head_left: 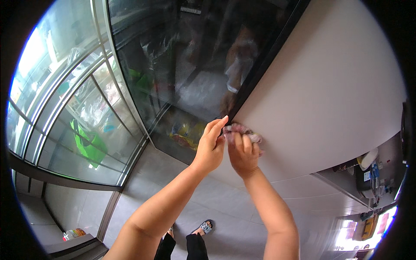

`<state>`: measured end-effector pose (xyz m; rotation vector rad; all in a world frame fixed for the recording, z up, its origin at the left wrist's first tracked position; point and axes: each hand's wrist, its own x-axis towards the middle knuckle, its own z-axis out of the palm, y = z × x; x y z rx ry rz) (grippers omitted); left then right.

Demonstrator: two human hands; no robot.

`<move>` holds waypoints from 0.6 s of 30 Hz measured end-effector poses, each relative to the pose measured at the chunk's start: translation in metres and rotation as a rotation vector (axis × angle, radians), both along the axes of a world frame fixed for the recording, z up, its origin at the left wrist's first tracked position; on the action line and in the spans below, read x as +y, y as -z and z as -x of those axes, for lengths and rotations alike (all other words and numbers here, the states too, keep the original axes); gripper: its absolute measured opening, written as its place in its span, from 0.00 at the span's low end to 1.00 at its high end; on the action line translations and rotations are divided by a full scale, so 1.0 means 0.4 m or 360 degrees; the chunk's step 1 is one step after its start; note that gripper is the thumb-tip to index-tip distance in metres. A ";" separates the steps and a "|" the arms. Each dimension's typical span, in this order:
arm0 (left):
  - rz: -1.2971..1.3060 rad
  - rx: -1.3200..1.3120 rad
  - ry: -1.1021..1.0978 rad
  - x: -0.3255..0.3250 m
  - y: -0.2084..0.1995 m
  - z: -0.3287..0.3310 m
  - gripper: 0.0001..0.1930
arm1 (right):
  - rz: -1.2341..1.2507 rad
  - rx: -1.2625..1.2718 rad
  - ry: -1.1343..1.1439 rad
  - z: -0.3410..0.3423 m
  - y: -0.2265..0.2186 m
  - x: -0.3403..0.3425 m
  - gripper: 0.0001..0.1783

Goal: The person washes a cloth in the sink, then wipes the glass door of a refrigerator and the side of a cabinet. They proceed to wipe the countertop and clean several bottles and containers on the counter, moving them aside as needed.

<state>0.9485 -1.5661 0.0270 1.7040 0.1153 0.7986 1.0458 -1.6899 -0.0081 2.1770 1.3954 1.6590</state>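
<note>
The person stands close to a big fridge. The right hand (pixel 243 152) is closed around a small crumpled cloth (pixel 241 131) and presses it on the grey side panel (pixel 329 95), right by the black door edge (pixel 264 65). The left hand (pixel 211 145) is half open, holding nothing, fingertips touching that edge just left of the cloth. The dark glass door (pixel 182 56) is on the left.
</note>
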 end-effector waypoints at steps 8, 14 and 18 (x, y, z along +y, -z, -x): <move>0.0066 0.0079 0.0138 0.007 0.002 0.003 0.31 | 0.0341 0.0080 0.0164 0.030 -0.023 -0.023 0.15; 0.0092 0.0107 0.0109 0.028 -0.006 0.016 0.28 | 0.0068 0.0144 -0.0009 0.044 -0.186 0.021 0.11; 0.0071 0.0103 0.0104 0.016 -0.014 0.005 0.29 | 0.0275 0.0232 -0.0018 0.041 -0.100 -0.001 0.15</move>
